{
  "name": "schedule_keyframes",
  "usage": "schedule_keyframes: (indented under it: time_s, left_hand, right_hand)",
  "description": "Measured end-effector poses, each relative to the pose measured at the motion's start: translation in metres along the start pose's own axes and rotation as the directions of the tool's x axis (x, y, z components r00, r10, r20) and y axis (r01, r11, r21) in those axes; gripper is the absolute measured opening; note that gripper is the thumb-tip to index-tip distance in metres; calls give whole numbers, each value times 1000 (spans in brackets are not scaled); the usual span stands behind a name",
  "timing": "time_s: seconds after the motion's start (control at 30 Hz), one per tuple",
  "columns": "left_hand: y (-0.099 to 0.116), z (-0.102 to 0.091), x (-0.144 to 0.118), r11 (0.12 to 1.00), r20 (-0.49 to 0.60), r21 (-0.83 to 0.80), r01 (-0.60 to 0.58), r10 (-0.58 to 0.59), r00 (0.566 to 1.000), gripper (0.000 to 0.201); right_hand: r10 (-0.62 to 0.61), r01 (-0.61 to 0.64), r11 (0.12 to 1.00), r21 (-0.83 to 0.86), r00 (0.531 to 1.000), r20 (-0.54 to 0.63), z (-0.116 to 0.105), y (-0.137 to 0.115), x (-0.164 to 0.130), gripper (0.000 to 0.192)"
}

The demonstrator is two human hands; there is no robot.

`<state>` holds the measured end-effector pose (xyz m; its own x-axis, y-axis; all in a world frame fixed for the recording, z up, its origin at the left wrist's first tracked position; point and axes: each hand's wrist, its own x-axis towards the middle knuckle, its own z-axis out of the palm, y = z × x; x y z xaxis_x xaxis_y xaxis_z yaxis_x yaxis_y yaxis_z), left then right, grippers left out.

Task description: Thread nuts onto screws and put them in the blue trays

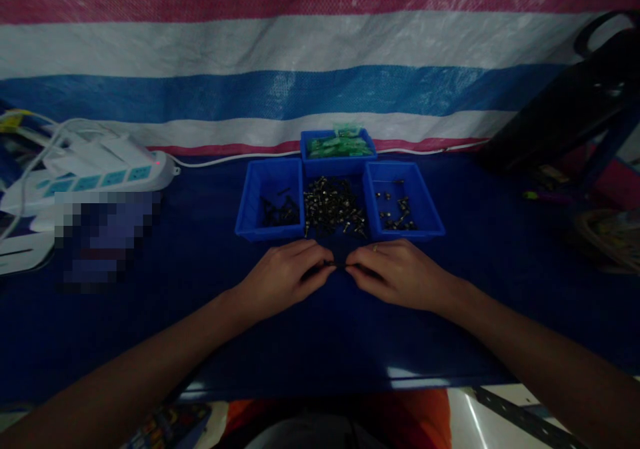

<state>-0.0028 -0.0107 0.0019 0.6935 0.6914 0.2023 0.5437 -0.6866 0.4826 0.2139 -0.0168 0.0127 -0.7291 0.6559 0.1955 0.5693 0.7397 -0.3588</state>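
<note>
A small dark fastener [341, 266] is pinched between the fingertips of the left hand [285, 277] and right hand [400, 274] above the worktop [200, 329], apparently being assembled; careful alignment is judged necessary next.

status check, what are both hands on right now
Left hand and right hand meet fingertip to fingertip, pinching a small dark part. Loose pile of small parts just beyond, between two blue bins. Nothing between hands and pile.
</note>
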Motion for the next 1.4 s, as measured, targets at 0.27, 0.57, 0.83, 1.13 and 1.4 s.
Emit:
schedule_keyframes:
  time_s: [0.27,0.57,0.83,1.13,1.4]
  left_hand:
    - [2,0,0,988,-65,-87,-129,124,990,12]
    - [4,-1,1,991,-51,-75,-109,106,993,12]
    - [-1,0,2,993,-63,9,-120,120,991,15]
    - [-2,2,1,995,11,62,-81,80,997,19]
    - [-4,-1,2,998,34,46,-53,52,998,20]
  right_hand:
    - [2,-3,1000,20,998,65,3,-2,1,22]
    - [17,-21,999,47,996,86,5,-1,1,22]
    - [48,-52,998,35,994,100,2,-1,2,27]
    - [62,-61,998,-18,992,109,2,-1,1,22]
    - [82,-83,997,3,990,111,0,0,2,20]
